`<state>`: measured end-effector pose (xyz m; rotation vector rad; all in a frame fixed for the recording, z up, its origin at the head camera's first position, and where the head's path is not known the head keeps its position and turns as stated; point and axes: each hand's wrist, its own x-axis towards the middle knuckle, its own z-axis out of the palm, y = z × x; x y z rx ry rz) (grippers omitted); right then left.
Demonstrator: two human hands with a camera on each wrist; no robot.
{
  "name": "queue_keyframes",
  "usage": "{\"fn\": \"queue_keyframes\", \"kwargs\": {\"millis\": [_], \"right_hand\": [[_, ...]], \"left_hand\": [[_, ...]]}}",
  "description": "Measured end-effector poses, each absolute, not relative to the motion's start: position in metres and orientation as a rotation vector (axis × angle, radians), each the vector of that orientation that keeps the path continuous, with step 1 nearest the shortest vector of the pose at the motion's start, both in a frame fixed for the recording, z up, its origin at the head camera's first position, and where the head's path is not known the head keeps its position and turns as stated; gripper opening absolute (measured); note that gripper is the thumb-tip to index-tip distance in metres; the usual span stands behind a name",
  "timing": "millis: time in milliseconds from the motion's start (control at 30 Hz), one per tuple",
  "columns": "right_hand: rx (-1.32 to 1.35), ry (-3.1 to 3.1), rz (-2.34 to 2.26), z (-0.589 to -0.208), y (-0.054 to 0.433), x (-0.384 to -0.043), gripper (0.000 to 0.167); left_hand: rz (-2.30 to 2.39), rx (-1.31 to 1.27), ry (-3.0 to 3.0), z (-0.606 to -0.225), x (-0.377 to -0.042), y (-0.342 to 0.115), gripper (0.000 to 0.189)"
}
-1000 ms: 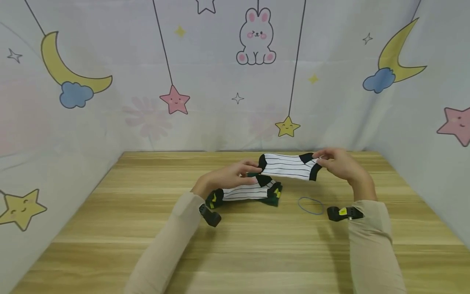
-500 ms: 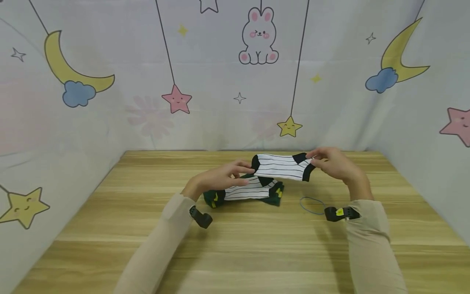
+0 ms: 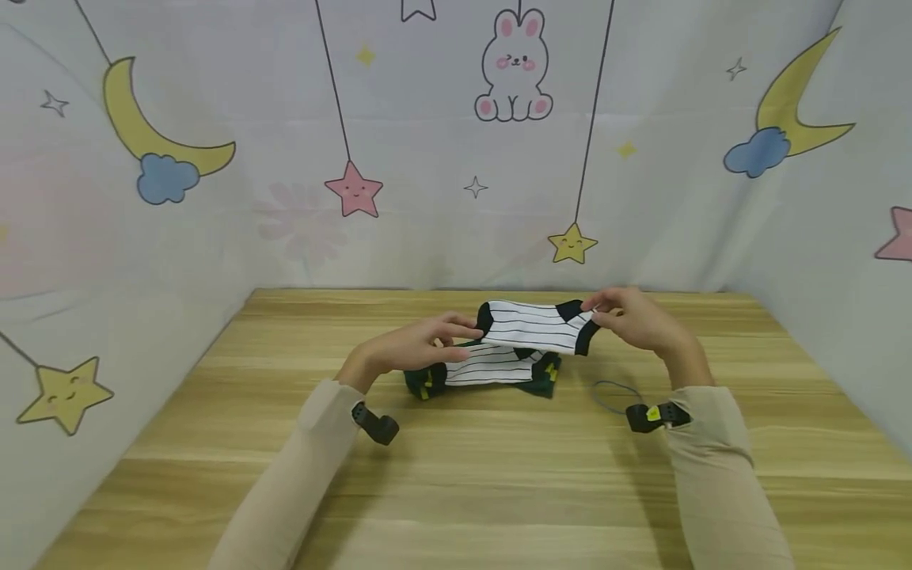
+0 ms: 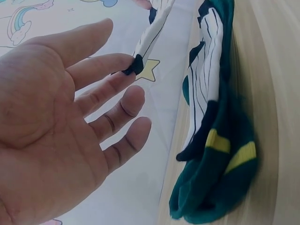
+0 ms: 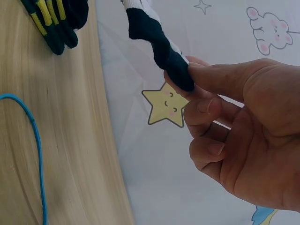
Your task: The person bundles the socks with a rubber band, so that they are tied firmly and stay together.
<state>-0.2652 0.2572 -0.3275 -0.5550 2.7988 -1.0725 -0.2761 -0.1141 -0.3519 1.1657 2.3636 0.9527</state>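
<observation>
A white sock [image 3: 530, 325] with thin black stripes and black toe, heel and cuff is stretched level above the table. My right hand [image 3: 630, 318] pinches its cuff end between thumb and fingers, as the right wrist view shows. At the toe, my left hand [image 3: 409, 346] holds the black tip [image 4: 134, 65] between index and middle fingertips, its thumb standing apart. Under it lies a matching striped sock [image 3: 484, 366] on dark green socks [image 4: 215, 187] with yellow stripes. The lifted sock hides part of the lower one.
A thin blue loop [image 3: 606, 405] lies on the wooden table [image 3: 513, 491], left of the right wrist's camera [image 3: 644, 417]. A printed white curtain [image 3: 420, 253] stands behind the table and at both sides.
Both hands have shifted left with the striped sock between them, so it now hangs over more of the pile. The view has turned slightly left. Their hold looks the same.
</observation>
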Motion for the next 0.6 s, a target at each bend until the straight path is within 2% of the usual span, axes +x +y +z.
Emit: {"fn": "queue_keyframes", "kwargs": {"millis": [600], "right_hand": [[-0.677,2.866,-0.991,-0.342,0.231,-0.273,0.019]], "left_hand": [[0.903,1.154,2.335,-0.348,-0.262,-0.141,0.047]]}}
